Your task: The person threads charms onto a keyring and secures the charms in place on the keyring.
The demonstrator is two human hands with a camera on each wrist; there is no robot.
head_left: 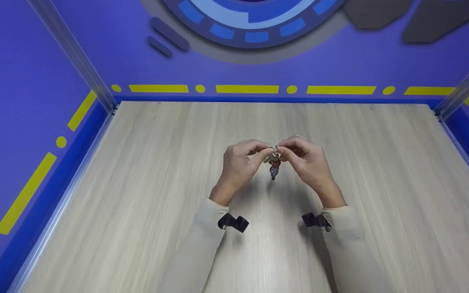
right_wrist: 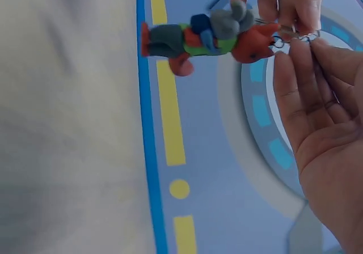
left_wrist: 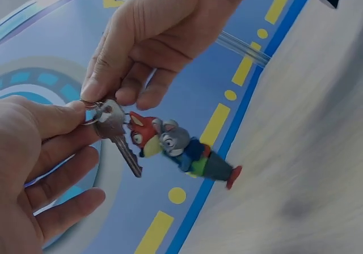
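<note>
Above the wooden table, my left hand (head_left: 240,162) and right hand (head_left: 310,162) meet fingertip to fingertip at a small metal key ring (left_wrist: 91,118). Thumb and finger of the left hand (left_wrist: 42,163) pinch the ring from one side. The right hand (right_wrist: 329,129) pinches it from the other, its remaining fingers loosely bent. A silver key (left_wrist: 122,140) hangs from the ring. Beside it dangles a figurine keychain (left_wrist: 190,152) of a red-orange fox with a grey rabbit-like animal against it. Fingertips partly hide the ring.
The pale wooden tabletop (head_left: 145,183) spreads under both arms. Blue-purple panels with yellow dashes (head_left: 246,89) enclose its back and sides, with metal posts (head_left: 84,61) at the corners. Dark camera mounts (head_left: 234,222) sit at the wrists.
</note>
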